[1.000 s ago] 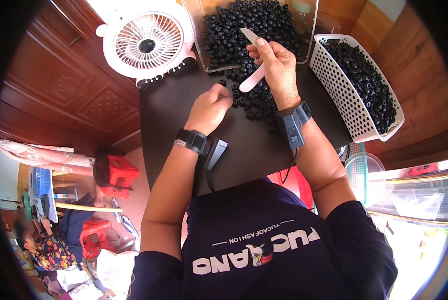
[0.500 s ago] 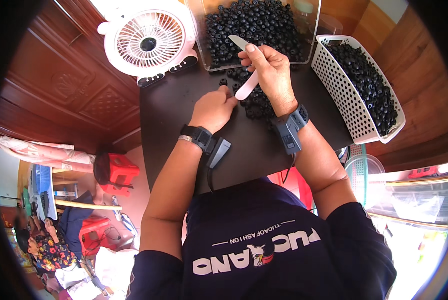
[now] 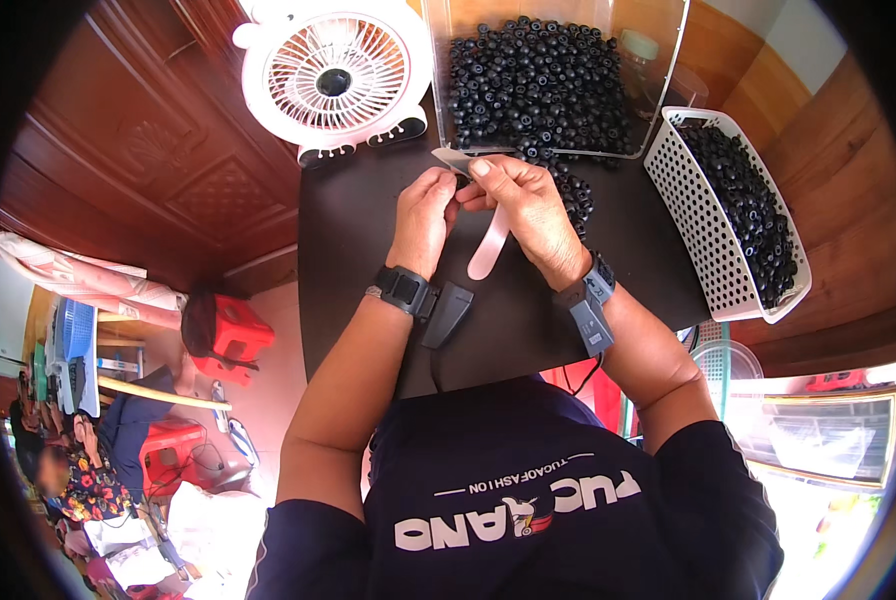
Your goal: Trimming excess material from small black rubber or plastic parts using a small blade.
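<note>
My right hand (image 3: pixel 536 212) is closed round a small knife with a pink handle (image 3: pixel 488 246); its pale blade (image 3: pixel 451 158) points up and left. Beside it, my left hand (image 3: pixel 423 222) pinches a small round black plastic part (image 3: pixel 461 181), mostly hidden by the fingers. The blade lies close to this part; whether it touches cannot be made out. Loose black parts (image 3: pixel 574 195) lie on the dark table just beyond my right hand. Behind them, a clear bin (image 3: pixel 680 50) holds a heap of similar parts.
A white perforated basket (image 3: pixel 680 190) of black parts stands at the table's right. A white fan (image 3: pixel 335 82) stands at the far left of the dark table (image 3: pixel 353 225). Red stools (image 3: pixel 238 325) and another person (image 3: pixel 78 470) are off to the left.
My right hand has brought the knife down and left to my left hand, and the handle now hangs lower. My left hand has picked up a black part and turned upright.
</note>
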{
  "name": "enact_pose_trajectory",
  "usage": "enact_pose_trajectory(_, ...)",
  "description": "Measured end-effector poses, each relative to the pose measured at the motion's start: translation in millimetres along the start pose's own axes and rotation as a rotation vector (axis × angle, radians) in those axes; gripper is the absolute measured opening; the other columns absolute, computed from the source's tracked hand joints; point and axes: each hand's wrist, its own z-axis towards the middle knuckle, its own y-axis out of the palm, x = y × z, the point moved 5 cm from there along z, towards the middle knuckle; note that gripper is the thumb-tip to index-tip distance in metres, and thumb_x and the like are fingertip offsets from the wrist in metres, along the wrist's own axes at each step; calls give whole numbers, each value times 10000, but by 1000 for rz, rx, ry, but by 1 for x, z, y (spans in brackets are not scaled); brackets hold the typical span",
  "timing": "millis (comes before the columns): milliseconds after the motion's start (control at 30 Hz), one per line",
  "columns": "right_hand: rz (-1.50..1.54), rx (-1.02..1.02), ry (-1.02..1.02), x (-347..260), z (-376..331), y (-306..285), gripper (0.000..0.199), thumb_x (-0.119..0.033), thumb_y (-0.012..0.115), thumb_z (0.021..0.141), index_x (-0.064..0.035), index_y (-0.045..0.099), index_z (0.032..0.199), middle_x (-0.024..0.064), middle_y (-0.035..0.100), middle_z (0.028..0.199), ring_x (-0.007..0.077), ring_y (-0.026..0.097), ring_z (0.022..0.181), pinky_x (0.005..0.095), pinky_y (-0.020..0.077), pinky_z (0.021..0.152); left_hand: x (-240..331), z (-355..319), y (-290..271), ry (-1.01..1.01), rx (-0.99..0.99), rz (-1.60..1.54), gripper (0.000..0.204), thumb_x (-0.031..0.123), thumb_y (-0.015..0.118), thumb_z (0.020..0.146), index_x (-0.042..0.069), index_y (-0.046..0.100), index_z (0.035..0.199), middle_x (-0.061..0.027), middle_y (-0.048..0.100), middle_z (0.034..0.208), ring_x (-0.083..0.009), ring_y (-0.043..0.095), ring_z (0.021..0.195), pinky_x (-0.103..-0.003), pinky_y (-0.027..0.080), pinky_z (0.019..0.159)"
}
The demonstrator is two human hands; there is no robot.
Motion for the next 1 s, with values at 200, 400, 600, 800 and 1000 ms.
enact_pose_trajectory(200, -3, 4, 15, 6, 4, -3, 284, -255, 559, 929, 9, 661, 960, 107, 674, 893, 127, 632, 759, 264, 512, 731, 2, 0, 3, 33, -2, 6, 216, 247, 508, 913, 48, 584, 873, 35, 453, 626, -43, 375, 508, -197, 280, 444)
enact_pose_trajectory(400, -15, 82, 11, 3, 7, -13, 257, -230, 554, 929, -10, 676, 877, 110, 667, 1029, 131, 614, 769, 284, 497, 743, 1, -2, 3, -40, -106, -188, 257, 316, 443, 915, 84, 528, 843, -12, 461, 624, -105, 383, 469, -219, 243, 412)
enact_pose_trajectory(600, 186, -108, 0, -6, -6, 9, 265, -243, 551, 930, -30, 667, 823, -8, 587, 699, 80, 550, 639, 226, 485, 616, 2, -7, 10, -99, -210, -367, 286, 323, 415, 926, 71, 514, 834, -23, 466, 626, -119, 400, 475, -228, 260, 421)
enact_pose_trajectory(800, -20, -190, -248, -4, -10, 18, 197, -157, 615, 887, -7, 658, 765, 142, 639, 1033, 150, 636, 776, 298, 529, 726, -10, 2, -4, -185, -41, -557, 261, 293, 415, 923, 76, 516, 817, -36, 480, 624, -152, 425, 451, -258, 295, 397)
enact_pose_trajectory(1000, -347, -170, -496, -13, -13, 20, 208, -148, 625, 864, -25, 659, 699, 129, 640, 1075, 206, 596, 970, 353, 485, 818, -6, 4, -7, -175, -87, -652, 267, 318, 439, 924, 75, 502, 835, -36, 479, 635, -149, 423, 452, -264, 296, 395)
